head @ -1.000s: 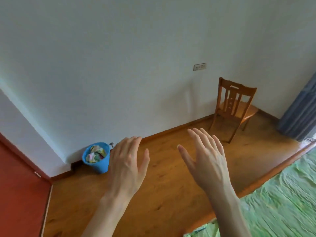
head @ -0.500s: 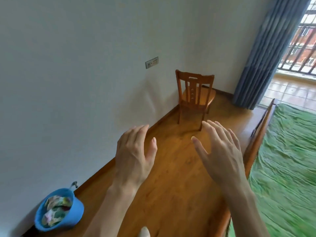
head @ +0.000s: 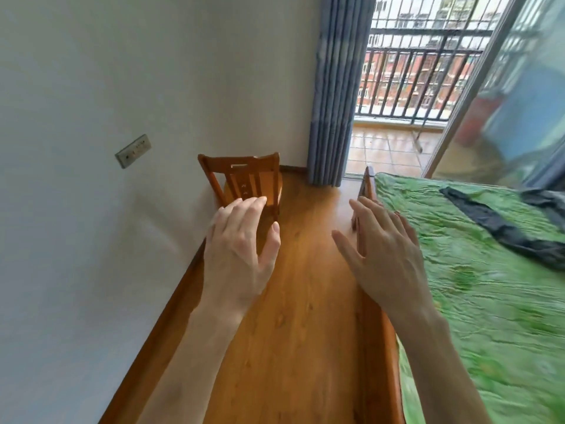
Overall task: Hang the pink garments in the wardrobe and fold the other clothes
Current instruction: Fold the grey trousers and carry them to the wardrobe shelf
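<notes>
A dark garment [head: 501, 228] lies on the green bed cover [head: 477, 301], far over on the right side. It is black or dark grey, long and crumpled, and part of it runs off the edge of the picture. A second dark piece [head: 544, 198] lies just behind it, and I cannot tell if it is the same garment or another one. No pink clothes show here, and no wardrobe shows either.

The dark cloth looks soft, thin and light. It will flop and bend, not stay stiff. It will not break, but it may slide a little on the smooth cover. I think the best place to hold it is at 2 corners or along 1 edge, so it hangs straight and can be laid flat for folding.

The left hand [head: 241, 249] is up in the air over the wood floor [head: 305, 332], wide and flat, holding nothing. The right hand [head: 385, 255] is up over the wooden bed edge [head: 374, 347], fingers spread, holding nothing too. Both are well apart from the dark garment.

Past the hands stands a wooden chair [head: 244, 175] by the white wall [head: 122, 87]. A blue curtain [head: 336, 87] hangs beside an open balcony door [head: 504, 93].
</notes>
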The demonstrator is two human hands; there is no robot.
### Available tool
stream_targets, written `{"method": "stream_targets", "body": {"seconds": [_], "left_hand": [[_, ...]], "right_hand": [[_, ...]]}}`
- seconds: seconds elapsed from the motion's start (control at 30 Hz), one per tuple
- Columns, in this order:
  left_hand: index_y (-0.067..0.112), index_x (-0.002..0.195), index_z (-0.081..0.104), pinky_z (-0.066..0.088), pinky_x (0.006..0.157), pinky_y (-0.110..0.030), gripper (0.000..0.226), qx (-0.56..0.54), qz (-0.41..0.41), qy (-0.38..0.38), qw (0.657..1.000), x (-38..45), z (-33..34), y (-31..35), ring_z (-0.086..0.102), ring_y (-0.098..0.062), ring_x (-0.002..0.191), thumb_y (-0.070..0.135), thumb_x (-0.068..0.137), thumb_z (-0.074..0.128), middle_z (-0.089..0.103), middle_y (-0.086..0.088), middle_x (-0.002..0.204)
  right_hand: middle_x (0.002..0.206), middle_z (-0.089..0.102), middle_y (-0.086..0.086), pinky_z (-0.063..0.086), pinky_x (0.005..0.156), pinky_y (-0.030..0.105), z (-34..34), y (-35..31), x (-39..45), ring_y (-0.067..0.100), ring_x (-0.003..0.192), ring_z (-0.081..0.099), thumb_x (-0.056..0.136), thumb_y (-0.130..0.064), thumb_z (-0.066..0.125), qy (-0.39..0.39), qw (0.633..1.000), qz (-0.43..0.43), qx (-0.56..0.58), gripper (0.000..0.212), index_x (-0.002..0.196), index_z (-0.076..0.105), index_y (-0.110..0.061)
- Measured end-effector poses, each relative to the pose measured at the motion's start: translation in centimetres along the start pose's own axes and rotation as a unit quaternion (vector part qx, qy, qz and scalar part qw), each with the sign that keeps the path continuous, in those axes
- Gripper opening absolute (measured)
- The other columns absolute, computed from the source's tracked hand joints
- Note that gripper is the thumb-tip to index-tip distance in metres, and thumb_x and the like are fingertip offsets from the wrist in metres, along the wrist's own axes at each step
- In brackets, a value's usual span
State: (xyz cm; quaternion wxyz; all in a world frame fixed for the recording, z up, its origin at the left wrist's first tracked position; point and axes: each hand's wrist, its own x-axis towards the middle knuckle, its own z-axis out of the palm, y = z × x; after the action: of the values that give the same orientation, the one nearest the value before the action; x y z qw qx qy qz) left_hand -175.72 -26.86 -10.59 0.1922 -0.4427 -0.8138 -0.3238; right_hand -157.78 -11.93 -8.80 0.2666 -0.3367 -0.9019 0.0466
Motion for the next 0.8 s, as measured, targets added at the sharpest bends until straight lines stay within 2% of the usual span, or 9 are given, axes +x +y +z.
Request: {"method": "stream_targets", "body": {"seconds": [0.13, 0.3, 0.43, 0.67, 0.8], "left_hand": [[0.023, 0.145, 0.059, 0.044, 0.116, -0.055, 0.058, -0.026, 0.019, -0.020, 0.999, 4.6, 3.8, -1.5, 0.052, -0.024, 0.140, 0.059, 0.104, 0.037, 0.060, -0.001, 0.148], [0.023, 0.145, 0.059, 0.042, 0.117, -0.058, 0.056, -0.046, 0.055, -0.059, 0.996, 12.0, 11.8, -2.6, 0.052, -0.026, 0.142, 0.057, 0.104, 0.041, 0.060, -0.002, 0.149], [0.021, 0.144, 0.061, 0.045, 0.114, -0.060, 0.057, -0.046, 0.078, -0.066, 0.994, 18.6, 18.6, -3.1, 0.054, -0.027, 0.140, 0.057, 0.104, 0.040, 0.062, -0.003, 0.147], [0.021, 0.143, 0.062, 0.046, 0.114, -0.057, 0.054, -0.057, 0.071, -0.080, 0.993, 31.8, 29.3, -2.5, 0.056, -0.028, 0.138, 0.052, 0.102, 0.047, 0.063, -0.004, 0.146], [0.020, 0.143, 0.063, 0.044, 0.116, -0.054, 0.054, -0.063, 0.073, -0.088, 0.991, 38.6, 34.4, -2.8, 0.057, -0.028, 0.138, 0.052, 0.102, 0.048, 0.063, -0.005, 0.145]], "right_hand": [[0.158, 0.048, -0.001, 0.017, 0.123, 0.033, 1.6, 1.0, 3.7, 0.018, 0.149, 0.039, 0.100, -0.064, 0.040, 0.004, 0.999, 0.032, -0.024, 0.068, 0.153, 0.047, -0.022], [0.156, 0.050, 0.001, 0.027, 0.124, 0.041, 6.0, 5.1, 10.0, 0.019, 0.147, 0.041, 0.104, -0.060, 0.042, 0.017, 0.996, 0.083, -0.039, 0.063, 0.153, 0.047, -0.021], [0.157, 0.049, -0.002, 0.023, 0.125, 0.039, 10.2, 9.2, 16.6, 0.017, 0.148, 0.040, 0.102, -0.063, 0.039, 0.016, 0.993, 0.106, -0.044, 0.066, 0.154, 0.046, -0.023], [0.154, 0.052, -0.002, 0.026, 0.126, 0.041, 14.8, 17.3, 29.2, 0.018, 0.145, 0.044, 0.099, -0.063, 0.040, 0.027, 0.987, 0.158, -0.024, 0.067, 0.152, 0.048, -0.023], [0.154, 0.052, 0.000, 0.027, 0.126, 0.041, 17.4, 20.6, 36.7, 0.018, 0.146, 0.043, 0.103, -0.059, 0.044, 0.015, 0.987, 0.157, -0.043, 0.063, 0.153, 0.047, -0.021]]}}
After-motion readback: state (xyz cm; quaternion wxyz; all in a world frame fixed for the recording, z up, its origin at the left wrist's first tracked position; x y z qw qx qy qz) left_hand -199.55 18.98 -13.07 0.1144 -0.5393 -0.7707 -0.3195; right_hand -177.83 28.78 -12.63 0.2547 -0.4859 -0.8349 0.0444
